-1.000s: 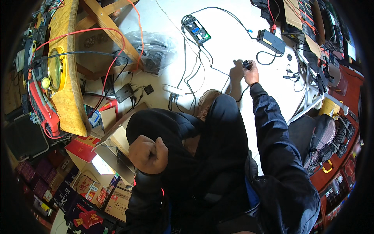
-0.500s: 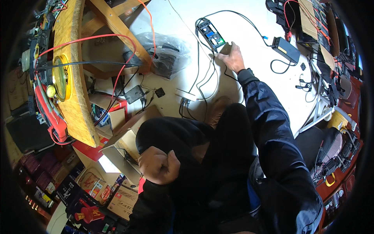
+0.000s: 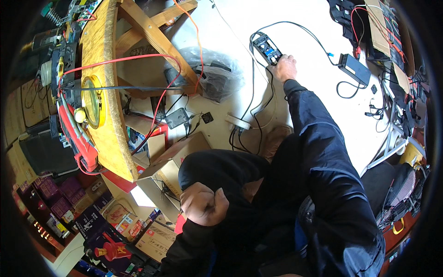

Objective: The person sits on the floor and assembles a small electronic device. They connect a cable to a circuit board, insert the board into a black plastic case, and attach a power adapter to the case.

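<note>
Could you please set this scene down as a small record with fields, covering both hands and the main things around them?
Left hand: curled, by the left leg; nothing visible in it
Right hand: at the near end of the device; exact grip hidden
Device: black shell, open, circuit parts showing
Adapter: black, on the floor, right of the device
Power strip: white, dark cables beside it
Bag: clear plastic, dark contents

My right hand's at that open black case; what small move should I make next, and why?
Perhaps take the black case by its outer edges: the right hand is at its near end, its exact grip hidden, and circuit parts inside lie exposed, so the edges seem a safer hold.
</note>
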The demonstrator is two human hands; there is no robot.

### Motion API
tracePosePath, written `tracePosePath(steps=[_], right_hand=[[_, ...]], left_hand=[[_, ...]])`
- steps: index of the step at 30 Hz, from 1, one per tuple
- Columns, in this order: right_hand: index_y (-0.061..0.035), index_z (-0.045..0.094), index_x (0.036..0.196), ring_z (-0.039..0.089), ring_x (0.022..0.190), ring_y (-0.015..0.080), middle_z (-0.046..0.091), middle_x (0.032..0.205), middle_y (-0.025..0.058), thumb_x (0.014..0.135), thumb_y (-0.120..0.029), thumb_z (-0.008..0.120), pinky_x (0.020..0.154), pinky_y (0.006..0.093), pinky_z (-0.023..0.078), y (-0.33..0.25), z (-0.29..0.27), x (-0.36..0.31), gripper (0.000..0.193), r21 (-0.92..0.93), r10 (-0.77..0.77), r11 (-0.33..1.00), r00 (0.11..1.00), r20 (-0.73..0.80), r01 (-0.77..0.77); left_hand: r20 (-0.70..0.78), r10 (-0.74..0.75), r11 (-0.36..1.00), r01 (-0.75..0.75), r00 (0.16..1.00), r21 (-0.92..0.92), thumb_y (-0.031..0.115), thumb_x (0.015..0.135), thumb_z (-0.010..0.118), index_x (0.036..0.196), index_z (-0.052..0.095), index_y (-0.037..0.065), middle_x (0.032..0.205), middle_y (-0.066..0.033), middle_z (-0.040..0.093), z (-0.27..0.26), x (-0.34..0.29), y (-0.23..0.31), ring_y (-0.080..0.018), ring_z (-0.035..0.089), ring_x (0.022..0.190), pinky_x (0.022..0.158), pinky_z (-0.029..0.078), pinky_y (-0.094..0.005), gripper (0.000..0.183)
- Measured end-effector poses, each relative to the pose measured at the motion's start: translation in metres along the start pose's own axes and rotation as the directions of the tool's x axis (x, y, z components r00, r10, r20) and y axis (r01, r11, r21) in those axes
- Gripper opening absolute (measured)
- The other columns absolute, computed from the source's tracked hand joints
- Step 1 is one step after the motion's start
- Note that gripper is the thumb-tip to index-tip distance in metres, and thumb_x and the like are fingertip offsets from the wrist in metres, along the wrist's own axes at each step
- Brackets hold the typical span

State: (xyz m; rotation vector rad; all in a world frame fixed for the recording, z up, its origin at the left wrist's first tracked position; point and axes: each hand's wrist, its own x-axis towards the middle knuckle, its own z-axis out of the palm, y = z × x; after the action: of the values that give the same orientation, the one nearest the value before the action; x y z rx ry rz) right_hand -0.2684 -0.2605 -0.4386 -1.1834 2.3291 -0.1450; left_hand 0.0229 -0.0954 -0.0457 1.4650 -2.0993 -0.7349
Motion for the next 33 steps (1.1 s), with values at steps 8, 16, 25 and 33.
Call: tracePosePath(steps=[8, 16, 25, 33], right_hand=[[0.0115, 0.067, 0.112, 0.067, 0.106, 0.0462, 0.064, 0.119, 0.0329, 0.073, -0.044, 0.08, 0.097, 0.0497, 0.055, 0.046, -0.048, -0.036, 0.07, 0.202, -0.01, 0.979, 0.999, 0.053, -0.001], [0.0122, 0.066, 0.11, 0.064, 0.097, 0.0459, 0.063, 0.105, 0.0317, 0.07, -0.038, 0.081, 0.089, 0.0514, 0.054, 0.088, -0.144, -0.138, 0.066, 0.251, -0.147, 0.953, 0.983, -0.106, 0.17], [0.0098, 0.058, 0.134, 0.063, 0.099, 0.0381, 0.059, 0.108, 0.023, 0.069, -0.029, 0.08, 0.09, 0.044, 0.053, 0.066, -0.29, -0.313, 0.079, 0.312, -0.307, 0.863, 0.902, -0.303, 0.398], [0.0096, 0.062, 0.126, 0.063, 0.097, 0.036, 0.059, 0.106, 0.0212, 0.065, -0.023, 0.081, 0.09, 0.0409, 0.053, 0.041, -0.346, -0.446, 0.071, 0.356, -0.42, 0.77, 0.841, -0.341, 0.529]], left_hand=[[-0.068, 0.033, 0.998, -0.037, 0.997, -0.051, -0.005, 0.082, 0.073, 0.067, 0.046, 0.009, 0.059, -0.0055, 0.049, 0.008, 0.002, -0.002, -0.0179, 0.045, 0.047, 0.047, 0.032, -0.0305, 0.033], [-0.129, 0.03, 0.993, -0.044, 0.991, -0.111, -0.003, 0.086, 0.074, 0.068, 0.045, 0.006, 0.059, -0.0065, 0.044, 0.009, -0.004, -0.009, -0.0195, 0.041, 0.048, 0.048, 0.03, -0.0325, 0.036], [-0.156, 0.015, 0.991, -0.036, 0.988, -0.13, 0.009, 0.093, 0.073, 0.069, 0.046, 0.003, 0.06, -0.0113, 0.042, 0.002, -0.018, -0.007, -0.0216, 0.043, 0.053, 0.054, 0.037, -0.0365, 0.037], [0.398, 0.151, -0.174, 0.42, 0.905, -0.891, 0.019, 0.093, 0.077, 0.152, 0.041, 0.001, 0.14, -0.0144, 0.056, 0.055, -0.063, 0.089, -0.0262, 0.054, 0.134, 0.114, 0.043, -0.0408, 0.071]])
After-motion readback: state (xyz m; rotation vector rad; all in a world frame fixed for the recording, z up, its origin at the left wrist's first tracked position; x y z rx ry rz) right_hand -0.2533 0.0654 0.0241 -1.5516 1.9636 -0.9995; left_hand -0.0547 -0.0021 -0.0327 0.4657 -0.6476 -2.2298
